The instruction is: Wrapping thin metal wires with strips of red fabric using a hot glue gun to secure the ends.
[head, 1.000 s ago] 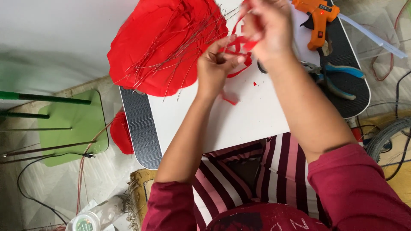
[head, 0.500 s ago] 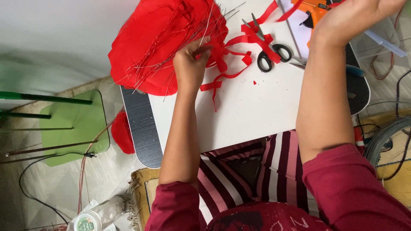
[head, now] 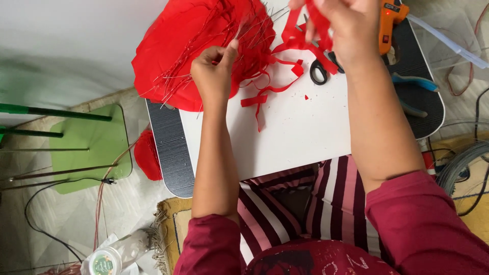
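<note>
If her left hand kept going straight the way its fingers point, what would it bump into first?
The left hand points up and away, toward the table's far side. It would probably run first into the thin wires lying on the red paper sheet, though heights are hard to judge.

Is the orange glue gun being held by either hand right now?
No. The glue gun lies on the table, past the right hand, which holds red paper strips.
</note>
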